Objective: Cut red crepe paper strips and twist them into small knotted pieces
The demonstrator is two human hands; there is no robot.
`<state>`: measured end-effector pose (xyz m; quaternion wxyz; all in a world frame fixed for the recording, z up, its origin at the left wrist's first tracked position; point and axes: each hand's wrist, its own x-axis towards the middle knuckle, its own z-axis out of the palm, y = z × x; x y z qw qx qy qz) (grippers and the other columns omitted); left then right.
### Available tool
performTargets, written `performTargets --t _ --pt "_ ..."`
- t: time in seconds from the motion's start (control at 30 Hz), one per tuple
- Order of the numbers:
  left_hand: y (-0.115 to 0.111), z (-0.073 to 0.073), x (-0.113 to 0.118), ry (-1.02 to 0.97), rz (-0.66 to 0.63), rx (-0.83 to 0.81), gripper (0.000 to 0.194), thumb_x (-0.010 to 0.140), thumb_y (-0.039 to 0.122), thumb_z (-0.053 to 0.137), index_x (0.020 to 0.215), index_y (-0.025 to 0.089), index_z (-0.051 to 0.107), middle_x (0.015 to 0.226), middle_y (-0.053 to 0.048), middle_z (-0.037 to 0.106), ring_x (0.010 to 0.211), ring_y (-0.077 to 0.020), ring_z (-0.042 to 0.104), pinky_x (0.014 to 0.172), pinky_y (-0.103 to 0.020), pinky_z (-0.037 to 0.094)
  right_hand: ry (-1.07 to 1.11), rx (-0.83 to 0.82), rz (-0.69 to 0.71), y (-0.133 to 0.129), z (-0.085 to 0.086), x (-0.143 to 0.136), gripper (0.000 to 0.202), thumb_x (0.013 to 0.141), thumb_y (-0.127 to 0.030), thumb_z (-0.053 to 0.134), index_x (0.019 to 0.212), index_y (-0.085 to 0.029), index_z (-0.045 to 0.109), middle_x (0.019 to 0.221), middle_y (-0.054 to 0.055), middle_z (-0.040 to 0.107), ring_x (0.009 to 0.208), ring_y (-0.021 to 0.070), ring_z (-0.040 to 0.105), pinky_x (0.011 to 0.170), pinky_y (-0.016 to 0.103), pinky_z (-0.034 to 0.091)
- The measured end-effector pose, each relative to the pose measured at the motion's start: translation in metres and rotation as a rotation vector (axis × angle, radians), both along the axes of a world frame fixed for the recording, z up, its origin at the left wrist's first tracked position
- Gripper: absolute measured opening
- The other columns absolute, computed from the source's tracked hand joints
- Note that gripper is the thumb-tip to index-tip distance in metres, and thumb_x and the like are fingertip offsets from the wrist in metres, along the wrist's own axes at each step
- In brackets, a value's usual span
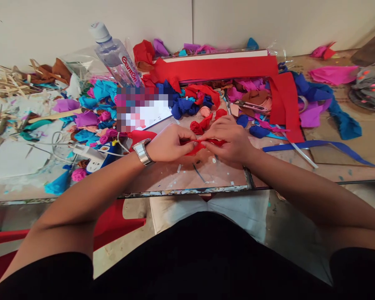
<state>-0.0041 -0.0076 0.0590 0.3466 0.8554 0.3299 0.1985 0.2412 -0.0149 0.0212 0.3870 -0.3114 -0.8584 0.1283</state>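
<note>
A small strip of red crepe paper (217, 142) is pinched between my two hands above the table's front part. My left hand (171, 142), with a metal watch (143, 152) at its wrist, grips one end between thumb and fingers. From the other side my right hand (228, 137) pinches the same strip, and the fingertips of both hands nearly meet. Just beyond them lies a twisted red paper piece (201, 125). A peach paper ball (205, 111) and blue crumpled paper (185, 107) sit a little farther back.
A clear bottle (115, 58) with a white cap leans at the back left. Nearby are a lit phone (153, 113) and a power strip (95, 158) with white cables. Long red paper (215, 68) lies behind, a cutter knife (253, 106) before it. Wood sticks (12, 81) pile far left.
</note>
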Motion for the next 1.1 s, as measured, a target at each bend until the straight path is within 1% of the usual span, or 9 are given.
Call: performTargets --t 0.13,0.23,0.33,0.43,0.57,0.7,0.8,0.9,1.1 --pt "0.0 0.002 0.001 -0.047 0.016 -0.124 0.022 0.086 0.029 0.062 0.082 0.015 0.077 0.062 0.003 0.06 0.055 -0.009 0.043 0.056 -0.024 0.035 -0.009 0.068 -0.022 0.0 0.0 0.0 0.014 0.1 -0.037 0.071 0.097 -0.031 0.083 0.092 0.001 0.083 0.091 0.0241 0.071 0.103 0.051 0.046" --pt "0.0 0.003 0.001 -0.084 0.018 -0.194 0.023 0.089 0.031 0.062 0.082 0.014 0.076 0.062 0.003 0.059 0.056 -0.0093 0.043 0.054 -0.023 0.034 -0.01 0.135 -0.012 -0.001 -0.001 0.0 0.015 0.101 -0.036 0.069 0.095 -0.032 0.082 0.092 0.0 0.083 0.088 0.0233 0.07 0.102 0.052 0.045" --pt "0.0 0.002 0.002 -0.104 0.031 -0.188 0.033 0.096 0.039 0.062 0.078 0.014 0.073 0.058 0.003 0.051 0.054 -0.0087 0.038 0.052 -0.024 0.029 -0.029 0.148 -0.023 -0.002 0.0 0.0 0.016 0.102 -0.037 0.068 0.094 -0.032 0.081 0.093 0.001 0.083 0.088 0.0237 0.069 0.101 0.053 0.044" --pt "0.0 0.001 0.002 -0.122 0.029 -0.162 0.037 0.099 0.043 0.064 0.075 0.015 0.071 0.056 0.004 0.048 0.053 -0.0083 0.035 0.05 -0.024 0.027 -0.036 0.116 -0.044 -0.003 0.0 -0.001 0.015 0.101 -0.038 0.068 0.097 -0.031 0.08 0.093 0.002 0.083 0.089 0.025 0.069 0.103 0.054 0.043" --pt "0.0 -0.001 0.002 -0.133 0.037 -0.129 0.036 0.098 0.042 0.065 0.074 0.016 0.072 0.058 0.002 0.054 0.054 -0.0091 0.041 0.052 -0.024 0.033 -0.022 0.09 -0.032 -0.003 0.0 -0.001 0.014 0.101 -0.036 0.068 0.097 -0.03 0.08 0.094 0.002 0.083 0.091 0.0251 0.071 0.105 0.053 0.041" --pt "0.001 -0.007 0.003 -0.158 0.08 -0.109 0.032 0.098 0.041 0.065 0.082 0.015 0.076 0.067 0.0 0.064 0.058 -0.0103 0.049 0.056 -0.024 0.039 -0.016 0.095 -0.025 -0.004 0.0 -0.001 0.012 0.101 -0.033 0.068 0.098 -0.03 0.08 0.095 0.002 0.083 0.094 0.0252 0.072 0.107 0.053 0.039" --pt "0.001 -0.011 0.003 -0.167 0.078 -0.111 0.028 0.097 0.039 0.066 0.085 0.015 0.077 0.07 -0.001 0.068 0.06 -0.0107 0.052 0.057 -0.024 0.042 -0.014 0.117 -0.035 -0.004 0.0 -0.002 0.014 0.103 -0.033 0.067 0.097 -0.03 0.079 0.095 0.002 0.083 0.093 0.0245 0.071 0.108 0.052 0.039" --pt "-0.002 -0.01 0.003 -0.143 0.094 -0.05 0.028 0.096 0.037 0.065 0.083 0.015 0.075 0.07 -0.001 0.068 0.059 -0.0102 0.052 0.057 -0.023 0.041 -0.028 0.105 -0.049 -0.005 0.0 -0.002 0.015 0.103 -0.036 0.067 0.097 -0.029 0.079 0.097 0.002 0.083 0.094 0.0249 0.071 0.105 0.052 0.04" --pt "-0.011 -0.003 0.005 -0.016 0.13 0.22 0.027 0.099 0.035 0.061 0.085 0.017 0.075 0.074 -0.002 0.073 0.061 -0.0116 0.057 0.063 -0.026 0.042 -0.039 0.064 -0.063 -0.004 -0.001 -0.002 0.016 0.102 -0.036 0.067 0.098 -0.027 0.079 0.1 0.005 0.083 0.099 0.0273 0.071 0.103 0.051 0.04"
